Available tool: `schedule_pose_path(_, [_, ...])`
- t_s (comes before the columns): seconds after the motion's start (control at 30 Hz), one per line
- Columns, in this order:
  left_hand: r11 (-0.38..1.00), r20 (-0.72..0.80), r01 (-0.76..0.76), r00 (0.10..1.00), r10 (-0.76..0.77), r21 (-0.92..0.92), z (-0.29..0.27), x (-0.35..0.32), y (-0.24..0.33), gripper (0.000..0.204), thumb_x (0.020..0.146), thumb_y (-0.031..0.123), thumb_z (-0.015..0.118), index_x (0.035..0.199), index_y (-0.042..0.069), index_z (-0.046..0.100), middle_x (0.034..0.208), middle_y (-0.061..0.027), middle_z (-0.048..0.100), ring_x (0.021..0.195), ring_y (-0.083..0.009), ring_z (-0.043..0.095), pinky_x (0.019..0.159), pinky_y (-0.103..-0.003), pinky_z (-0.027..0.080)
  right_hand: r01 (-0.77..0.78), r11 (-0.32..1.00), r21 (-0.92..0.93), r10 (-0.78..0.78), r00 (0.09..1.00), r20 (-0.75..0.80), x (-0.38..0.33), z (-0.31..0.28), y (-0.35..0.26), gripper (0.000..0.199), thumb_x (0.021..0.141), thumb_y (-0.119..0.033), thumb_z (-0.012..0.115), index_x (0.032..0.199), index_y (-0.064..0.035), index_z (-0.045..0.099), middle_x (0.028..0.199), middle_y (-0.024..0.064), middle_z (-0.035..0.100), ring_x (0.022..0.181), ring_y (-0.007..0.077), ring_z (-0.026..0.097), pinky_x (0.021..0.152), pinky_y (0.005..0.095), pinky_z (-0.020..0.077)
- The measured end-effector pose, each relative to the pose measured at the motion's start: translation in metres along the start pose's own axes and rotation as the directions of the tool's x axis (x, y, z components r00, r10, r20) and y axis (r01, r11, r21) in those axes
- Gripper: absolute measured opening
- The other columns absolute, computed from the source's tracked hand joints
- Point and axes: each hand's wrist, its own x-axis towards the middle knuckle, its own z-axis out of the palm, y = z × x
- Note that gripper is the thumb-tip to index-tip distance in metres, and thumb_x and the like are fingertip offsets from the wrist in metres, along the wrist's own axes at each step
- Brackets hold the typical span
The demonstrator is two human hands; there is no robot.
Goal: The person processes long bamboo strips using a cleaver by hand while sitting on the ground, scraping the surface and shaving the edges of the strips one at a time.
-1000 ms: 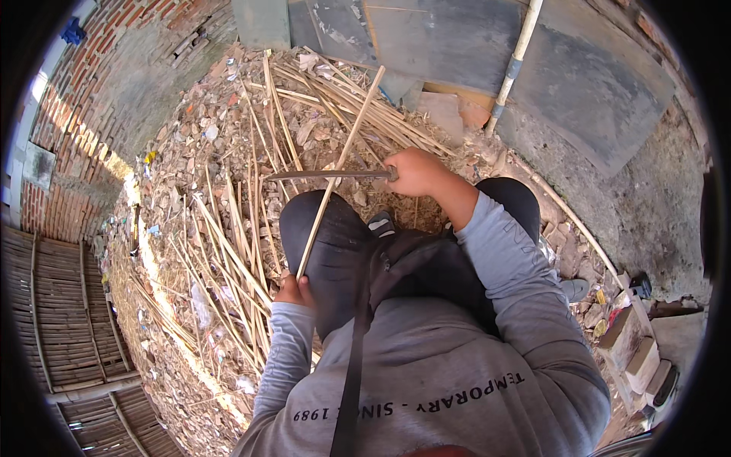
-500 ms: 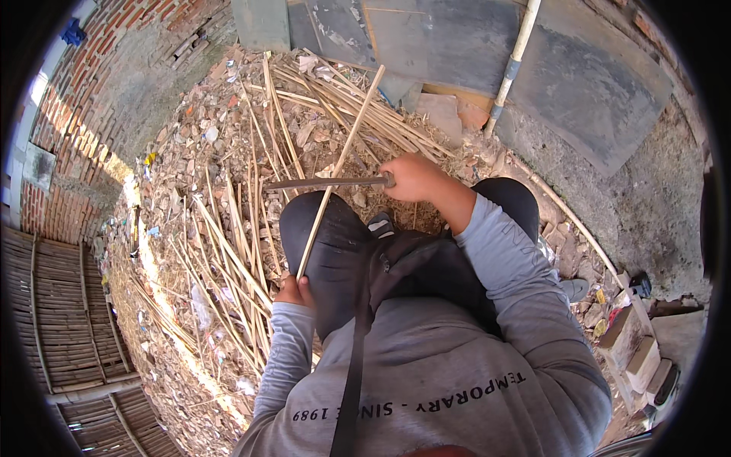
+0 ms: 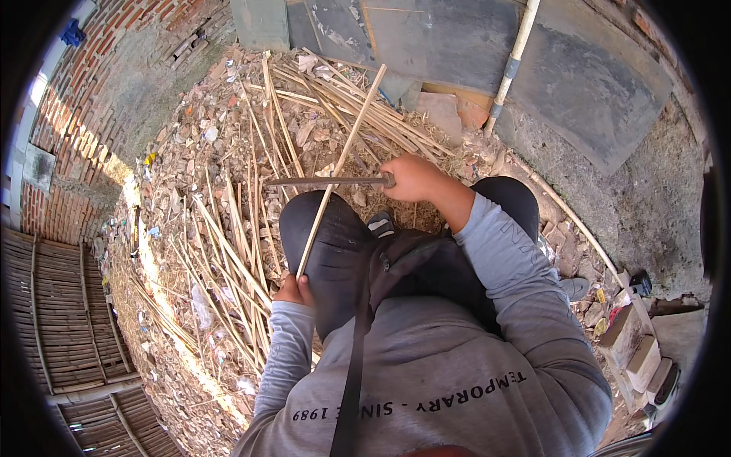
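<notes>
A long pale bamboo strip (image 3: pixel 352 139) slants up and away past my left knee. Its near end is in my left hand (image 3: pixel 294 290), whose fingers are closed around it. My right hand (image 3: pixel 413 180) grips the handle of a machete (image 3: pixel 329 181) with a long dark blade. The blade lies level across the strip just beyond the knee, pointing left. Where they cross, I cannot tell how firmly the blade bears on the strip.
Many bamboo strips (image 3: pixel 236 228) lie on the rubble ground at the left, and another pile (image 3: pixel 373 114) lies ahead. Dark panels (image 3: pixel 472 46) and a pale pole (image 3: pixel 514 65) lean at the far wall. Wood blocks (image 3: pixel 630 343) stand at the right. A woven bamboo screen (image 3: pixel 57 305) is at the left.
The machete blade has tilted very slightly, its tip a little higher. Both hands and the bamboo strip stay almost where they were.
</notes>
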Motion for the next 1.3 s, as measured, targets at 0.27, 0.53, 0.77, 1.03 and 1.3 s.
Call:
schedule_pose_path(0.27, [1.0,0.004,0.013,1.0,-0.013,-0.001,0.001,0.0,0.0,0.031,0.095,0.031,0.048,0.086,0.002,0.053,0.068,-0.0273,0.06,0.064,-0.0492,0.058,0.057,-0.054,0.044,-0.01,1.0,0.027,0.009,1.0,0.025,-0.001,-0.001,-0.001,0.023,0.073,-0.028,0.07,0.085,-0.0088,0.067,0.075,0.0176,0.065,0.076,0.0377,0.064,0.068,0.0468,0.0503])
schedule_pose_path(0.53, [1.0,-0.002,-0.003,1.0,0.003,0.0,0.003,0.0,-0.003,0.03,0.095,0.031,0.048,0.087,0.002,0.053,0.067,-0.0274,0.06,0.063,-0.0494,0.058,0.057,-0.054,0.044,0.012,1.0,0.001,-0.012,1.0,-0.009,-0.001,0.0,-0.002,0.022,0.073,-0.027,0.07,0.086,-0.0092,0.067,0.076,0.018,0.065,0.077,0.0376,0.064,0.068,0.0474,0.05])
schedule_pose_path(0.77, [0.999,-0.017,-0.011,1.0,0.011,-0.03,0.002,0.002,-0.001,0.032,0.095,0.032,0.048,0.089,0.002,0.053,0.064,-0.0265,0.058,0.061,-0.0491,0.057,0.056,-0.053,0.045,-0.092,0.995,-0.044,0.092,0.996,0.006,0.001,-0.023,0.012,0.027,0.071,-0.025,0.069,0.095,-0.0121,0.068,0.083,0.0171,0.066,0.083,0.0361,0.064,0.074,0.0471,0.051])
schedule_pose_path(1.03, [0.998,-0.029,-0.022,0.999,0.02,-0.053,0.009,0.0,-0.009,0.034,0.097,0.034,0.046,0.089,0.002,0.053,0.064,-0.0271,0.058,0.062,-0.0497,0.057,0.056,-0.054,0.044,0.061,0.985,-0.159,-0.058,0.998,0.021,-0.002,-0.01,-0.011,0.028,0.072,-0.028,0.07,0.095,-0.012,0.069,0.077,0.0156,0.066,0.078,0.0366,0.064,0.069,0.046,0.0513])
schedule_pose_path(1.3, [1.0,0.002,-0.001,1.0,0.001,-0.003,0.005,0.002,-0.008,0.037,0.097,0.037,0.045,0.088,0.002,0.053,0.065,-0.0276,0.059,0.063,-0.0501,0.057,0.056,-0.055,0.044,-0.11,0.987,-0.116,0.116,0.992,0.04,0.003,-0.013,-0.008,0.029,0.069,-0.026,0.069,0.094,-0.0135,0.069,0.084,0.0123,0.067,0.085,0.0333,0.066,0.073,0.0463,0.0524])
